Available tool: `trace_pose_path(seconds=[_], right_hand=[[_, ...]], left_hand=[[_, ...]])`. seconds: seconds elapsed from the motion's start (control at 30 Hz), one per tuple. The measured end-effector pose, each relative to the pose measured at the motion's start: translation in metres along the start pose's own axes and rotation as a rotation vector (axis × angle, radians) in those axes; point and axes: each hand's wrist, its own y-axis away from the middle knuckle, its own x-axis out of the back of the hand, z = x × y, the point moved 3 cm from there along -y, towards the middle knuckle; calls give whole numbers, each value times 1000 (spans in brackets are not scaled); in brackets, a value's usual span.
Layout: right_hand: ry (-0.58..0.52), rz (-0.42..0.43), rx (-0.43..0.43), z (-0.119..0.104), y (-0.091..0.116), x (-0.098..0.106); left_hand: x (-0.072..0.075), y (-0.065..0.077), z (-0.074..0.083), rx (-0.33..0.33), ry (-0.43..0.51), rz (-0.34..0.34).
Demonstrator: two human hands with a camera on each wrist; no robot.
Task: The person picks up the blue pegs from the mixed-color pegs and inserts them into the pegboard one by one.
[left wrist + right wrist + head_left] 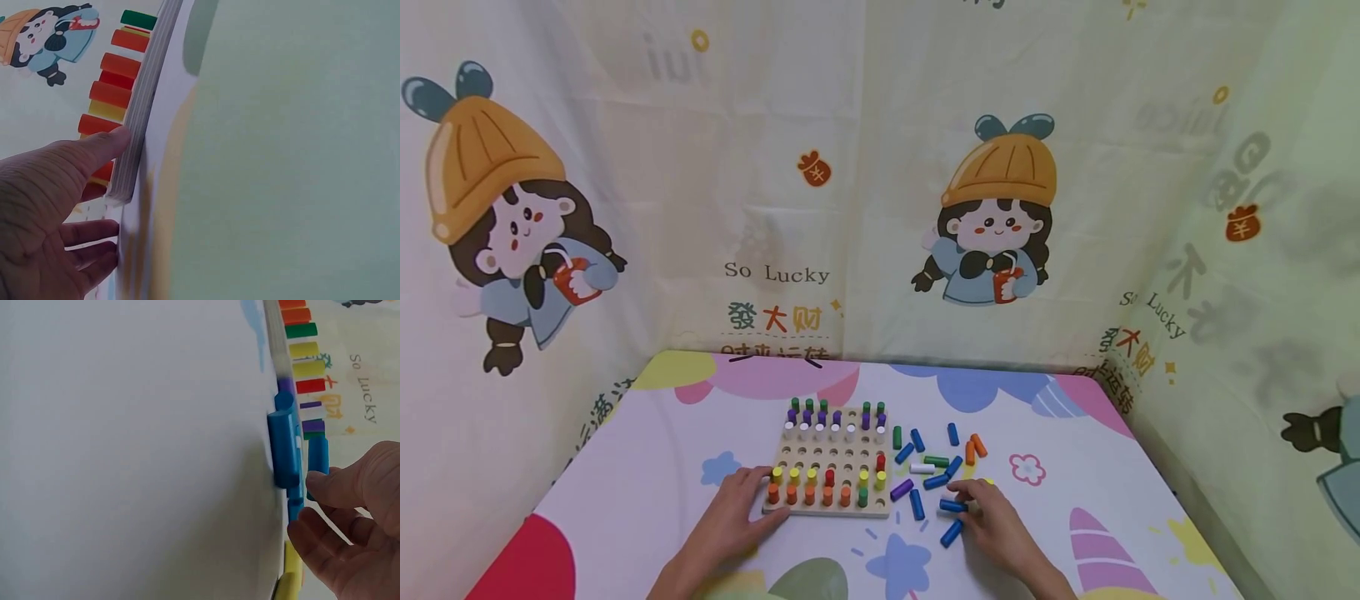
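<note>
A wooden pegboard (827, 511) carries rows of coloured pegs: green, purple, white, red, yellow and orange. My left hand (732, 512) holds the board's near left corner, its thumb (112, 145) on the front edge and its index finger at the left side. The other fingers of that hand hang loosely curled. Right of the board, my right hand (996, 525) pinches a blue peg (953, 505) between thumb and fingers. In the right wrist view this blue peg (318, 455) stands upright above the thumb tip. Another blue peg (951, 533) lies just nearer to me.
Loose pegs lie scattered right of the board: several blue ones, a purple peg (902, 489), a white peg (922, 469), a green peg (936, 461) and an orange peg (978, 445). A yellow peg (288, 584) shows beside the right hand. A printed cloth (887, 208) hangs behind the table.
</note>
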Motion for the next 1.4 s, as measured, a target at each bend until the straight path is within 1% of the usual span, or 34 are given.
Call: trace_pose_path(seconds=[0.17,0.27,0.37,0.5,0.73,1.03,1.2,1.4], right_hand=[[-125,1,31,-9,-5,0],[-160,14,43,-16,-8,0],[-179,14,36,-25,-13,-1],[-193,16,32,-34,-19,-4],[-214,28,60,-50,-28,-8],[-261,47,112,-71,-42,-14],[-295,44,131,-78,-47,-21],[-323,61,166,-86,-54,-26]], left_hand=[[5,-4,-1,-31,-26,-3],[8,-6,-3,-47,-35,-8],[11,-9,-5,-68,-37,-12],[11,-13,-8,-62,-29,-27],[12,-16,-8,-29,-8,-57],[12,-17,-8,-8,21,-62],[10,-17,-9,-8,31,-59],[10,-20,-9,-13,33,-53]])
